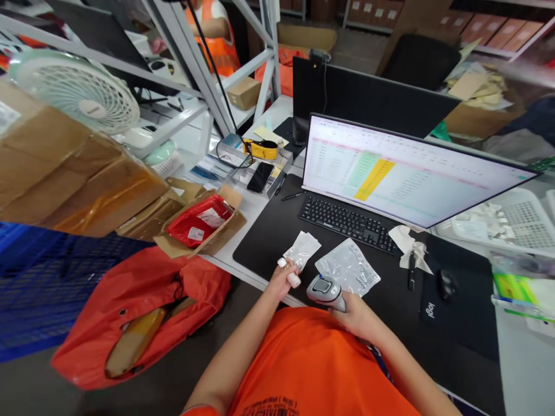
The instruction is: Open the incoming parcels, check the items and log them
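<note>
My left hand [281, 282] is closed on a small clear plastic bag [302, 249] at the front edge of the black desk mat [260, 245]. White coverings show on the fingertips of that hand. In my right hand [356, 315] is a grey barcode scanner [326, 290], its head pointing left toward the bag. Just beyond the scanner a larger clear plastic bag [349, 267] lies flat on the mat. What the small bag contains is too small to make out.
A keyboard [347, 222] and a lit monitor [403, 167] stand behind the bags. To the right are a mouse [446, 284] and a white basket [529, 216]. An open carton [229, 222] with a red package sits at left, above a red sack [151, 323]. A co-worker [217, 40] is at back.
</note>
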Demonstrator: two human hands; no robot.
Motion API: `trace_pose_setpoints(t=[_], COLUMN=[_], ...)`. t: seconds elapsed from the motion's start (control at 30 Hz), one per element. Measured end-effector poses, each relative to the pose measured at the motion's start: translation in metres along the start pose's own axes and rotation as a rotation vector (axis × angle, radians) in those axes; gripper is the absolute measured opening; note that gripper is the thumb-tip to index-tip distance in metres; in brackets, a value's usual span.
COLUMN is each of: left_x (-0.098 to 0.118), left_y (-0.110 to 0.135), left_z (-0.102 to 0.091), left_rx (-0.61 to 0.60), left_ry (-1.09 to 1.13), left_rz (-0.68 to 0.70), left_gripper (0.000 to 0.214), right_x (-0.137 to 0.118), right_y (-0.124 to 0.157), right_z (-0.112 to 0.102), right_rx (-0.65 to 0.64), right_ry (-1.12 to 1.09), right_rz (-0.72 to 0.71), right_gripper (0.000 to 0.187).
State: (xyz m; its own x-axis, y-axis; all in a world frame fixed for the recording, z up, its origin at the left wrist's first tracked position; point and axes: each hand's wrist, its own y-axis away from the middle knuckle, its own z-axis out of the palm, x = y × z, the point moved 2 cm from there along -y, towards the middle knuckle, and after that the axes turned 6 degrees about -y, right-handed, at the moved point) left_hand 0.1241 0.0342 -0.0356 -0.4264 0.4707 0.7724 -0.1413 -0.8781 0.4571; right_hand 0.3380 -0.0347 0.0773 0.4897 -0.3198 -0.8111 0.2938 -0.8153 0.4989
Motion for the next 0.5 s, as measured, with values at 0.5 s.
trace_pose_setpoints(t=[0.5], left_x=[-0.042], left_y=[-0.039], left_z=[0.03], left_rx=[0.071], left_ry=[-0.947], left_rz=[0.235], left_gripper=[0.043], right_x=[0.251], right_y=[0.12], right_z=[-0.111], right_rx=[0.924], right_ry=[0.15], right_rz=[0.66], right_gripper=[0.042])
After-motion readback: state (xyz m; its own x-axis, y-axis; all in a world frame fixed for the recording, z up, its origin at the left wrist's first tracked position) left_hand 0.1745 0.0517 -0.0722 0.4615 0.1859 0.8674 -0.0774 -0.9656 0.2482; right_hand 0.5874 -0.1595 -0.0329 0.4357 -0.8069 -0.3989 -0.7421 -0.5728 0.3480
